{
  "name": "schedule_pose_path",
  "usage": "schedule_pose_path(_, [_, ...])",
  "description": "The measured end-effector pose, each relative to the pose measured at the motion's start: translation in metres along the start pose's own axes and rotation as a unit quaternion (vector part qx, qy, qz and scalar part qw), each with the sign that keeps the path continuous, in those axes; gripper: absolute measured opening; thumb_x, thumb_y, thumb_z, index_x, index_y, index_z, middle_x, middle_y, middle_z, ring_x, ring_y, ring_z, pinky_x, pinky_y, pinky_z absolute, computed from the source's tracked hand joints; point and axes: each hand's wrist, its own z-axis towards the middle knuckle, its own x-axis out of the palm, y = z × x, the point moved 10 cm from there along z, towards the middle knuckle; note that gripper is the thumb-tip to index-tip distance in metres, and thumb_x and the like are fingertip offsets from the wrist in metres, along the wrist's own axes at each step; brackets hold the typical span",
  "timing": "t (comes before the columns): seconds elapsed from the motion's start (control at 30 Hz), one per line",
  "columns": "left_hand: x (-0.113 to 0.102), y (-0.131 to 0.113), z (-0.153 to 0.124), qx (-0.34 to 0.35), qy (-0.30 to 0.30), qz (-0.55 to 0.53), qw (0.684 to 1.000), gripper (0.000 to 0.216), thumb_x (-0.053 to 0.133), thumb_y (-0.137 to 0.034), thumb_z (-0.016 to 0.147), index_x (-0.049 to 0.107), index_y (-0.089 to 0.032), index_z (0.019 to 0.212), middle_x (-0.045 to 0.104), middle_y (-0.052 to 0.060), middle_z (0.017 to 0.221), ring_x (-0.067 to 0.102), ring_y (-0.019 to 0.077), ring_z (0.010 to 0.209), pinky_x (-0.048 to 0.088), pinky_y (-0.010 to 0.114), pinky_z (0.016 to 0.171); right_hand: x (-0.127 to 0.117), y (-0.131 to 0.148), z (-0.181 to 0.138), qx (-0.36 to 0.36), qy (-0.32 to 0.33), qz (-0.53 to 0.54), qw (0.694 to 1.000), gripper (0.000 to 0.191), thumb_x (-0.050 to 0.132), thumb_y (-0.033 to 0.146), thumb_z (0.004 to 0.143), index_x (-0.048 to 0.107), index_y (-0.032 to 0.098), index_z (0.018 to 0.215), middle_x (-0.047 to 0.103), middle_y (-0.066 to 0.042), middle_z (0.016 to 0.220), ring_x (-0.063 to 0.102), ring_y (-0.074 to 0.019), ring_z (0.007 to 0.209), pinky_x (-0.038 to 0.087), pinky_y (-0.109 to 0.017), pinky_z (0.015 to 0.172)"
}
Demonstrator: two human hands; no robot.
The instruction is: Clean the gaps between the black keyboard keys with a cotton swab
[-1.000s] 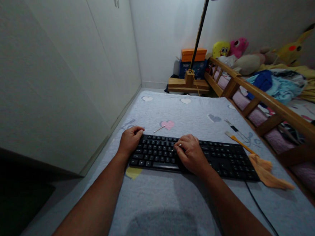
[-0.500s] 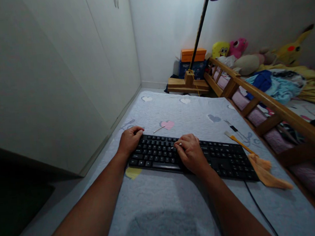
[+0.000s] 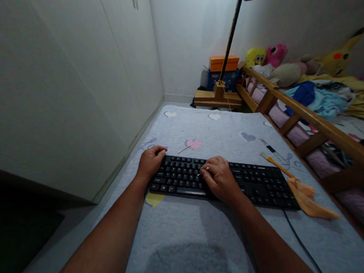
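Observation:
A black keyboard [image 3: 260, 183] lies across a grey blanket with heart patches [image 3: 225, 129]. My left hand [image 3: 150, 162] curls over the keyboard's left end and grips it. My right hand [image 3: 220, 179] rests on the middle keys, fingers pinched on a thin cotton swab [image 3: 204, 170] whose tip touches between the keys. A second swab [image 3: 183, 149] lies on the blanket just behind the keyboard, beside a pink heart.
An orange-handled brush [image 3: 275, 162] and a crumpled orange cloth [image 3: 308, 200] lie right of the keyboard. The keyboard cable [image 3: 298, 240] trails to the lower right. A wooden bed rail [image 3: 308, 121] with plush toys behind runs along the right. White cupboards [image 3: 72, 86] stand at left.
My right hand has shifted slightly left along the keys with the swab. My left hand has stayed in place.

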Motion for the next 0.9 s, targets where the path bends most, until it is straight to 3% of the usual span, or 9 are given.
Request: schedule_pose_path(0.9, [0.002, 0.0048, 0.0004, 0.003, 0.002, -0.009, 1.0, 0.03, 0.056, -0.04, 0.079, 0.076, -0.019, 0.089, 0.077, 0.006, 0.093, 0.069, 0.0248, 0.089, 0.051, 0.036, 0.087, 0.0063, 0.0075, 0.002, -0.018, 0.002, 0.023, 1.0, 0.019, 0.056, 0.016, 0.094, 0.07, 0.021, 0.083, 0.07, -0.004, 0.09, 0.054, -0.0215, 0.094, 0.037, -0.04, 0.09])
